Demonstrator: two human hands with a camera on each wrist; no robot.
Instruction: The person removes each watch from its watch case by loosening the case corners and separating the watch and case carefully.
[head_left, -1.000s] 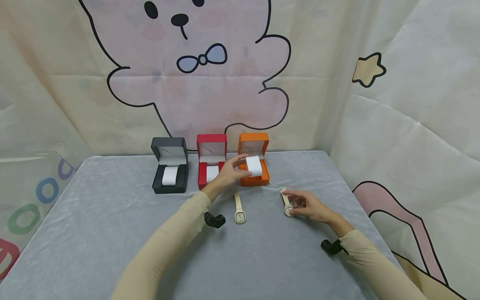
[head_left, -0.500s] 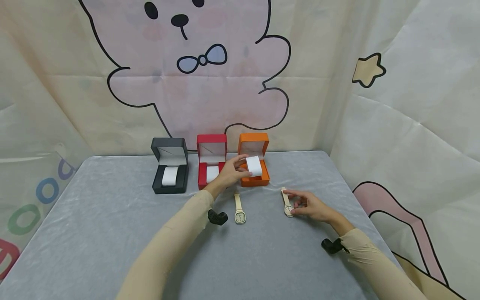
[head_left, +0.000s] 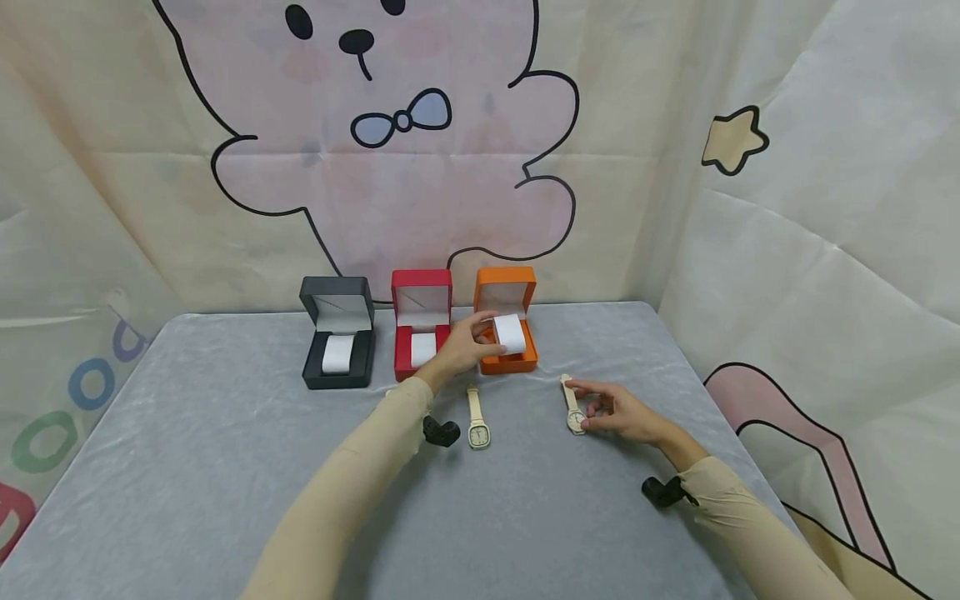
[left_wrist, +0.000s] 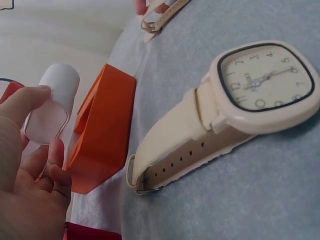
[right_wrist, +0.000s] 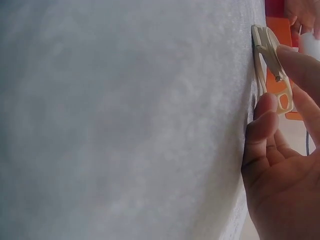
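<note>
My left hand [head_left: 459, 343] pinches a white watch cushion [head_left: 511, 334] between thumb and fingers, just over the open orange watch box [head_left: 531, 357]. In the left wrist view, the cushion [left_wrist: 61, 85] is a rounded block with a flat pinkish end. My right hand [head_left: 624, 415] holds a cream-strapped watch [head_left: 575, 420] on the cloth at the right. Its thumb lies against the watch case in the right wrist view, with other fingers by the strap [right_wrist: 285, 100]. Between the two hands lies a second cream watch [head_left: 478, 435], its squarish dial facing up.
A red watch box [head_left: 403, 350] and a dark grey one [head_left: 363, 358] stand open to the left of the orange box, each with a white cushion inside. Grey cloth [head_left: 187, 433] covers the table. A printed curtain [head_left: 637, 208] hangs behind and at the sides.
My left forearm has shifted slightly to the right, while its hand keeps the cushion at about the same spot over the orange box. The right hand and its watch stay almost still.
</note>
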